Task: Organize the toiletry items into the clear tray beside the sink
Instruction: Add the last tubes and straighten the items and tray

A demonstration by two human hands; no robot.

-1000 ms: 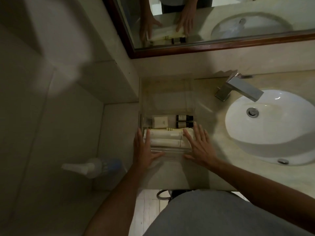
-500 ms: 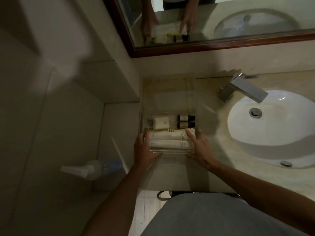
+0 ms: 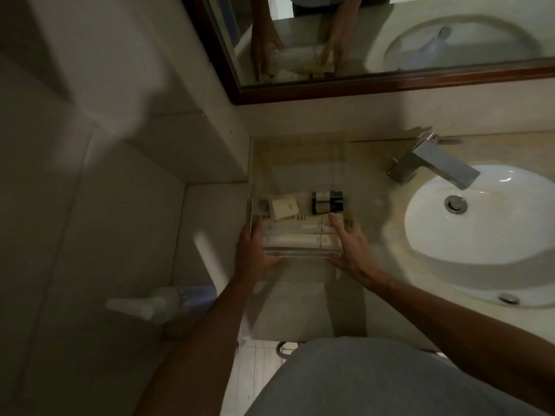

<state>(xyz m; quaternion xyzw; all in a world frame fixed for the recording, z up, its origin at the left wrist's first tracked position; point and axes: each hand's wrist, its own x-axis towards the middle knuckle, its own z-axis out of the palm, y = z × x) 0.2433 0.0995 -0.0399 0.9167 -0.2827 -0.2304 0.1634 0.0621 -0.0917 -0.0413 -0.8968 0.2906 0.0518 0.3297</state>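
task state: the clear, rectangular plastic tray point(image 3: 297, 163) sits on the beige stone counter point(image 3: 372, 205), hard against the left wall and just left of the white oval sink basin point(image 3: 486, 220). its near end is loaded: two white squeeze tubes point(image 3: 297, 235) lie side by side across the tray's width, a small cream soap bar point(image 3: 285, 208) rests just behind them, and two small dark bottles with pale labels point(image 3: 327, 202) lie stacked beside the soap, toward the sink. the far half of the tray is bare. no loose toiletries show on the counter, so judged as nearly complete; what is left looks like squaring the tray or the tubes. grip: left hand point(image 3: 255, 253) is pressed against the tray's near-left corner, fingers curled round the wall; right hand point(image 3: 351, 247) is spread flat at the near-right corner, fingertips reaching over the tube ends. neither hand lifts an item; both bracket the tray. dim, blurred frame: exact finger contact with the tubes cannot be told. a white pump bottle point(image 3: 156, 304) stands low on the left, apart from the counter.
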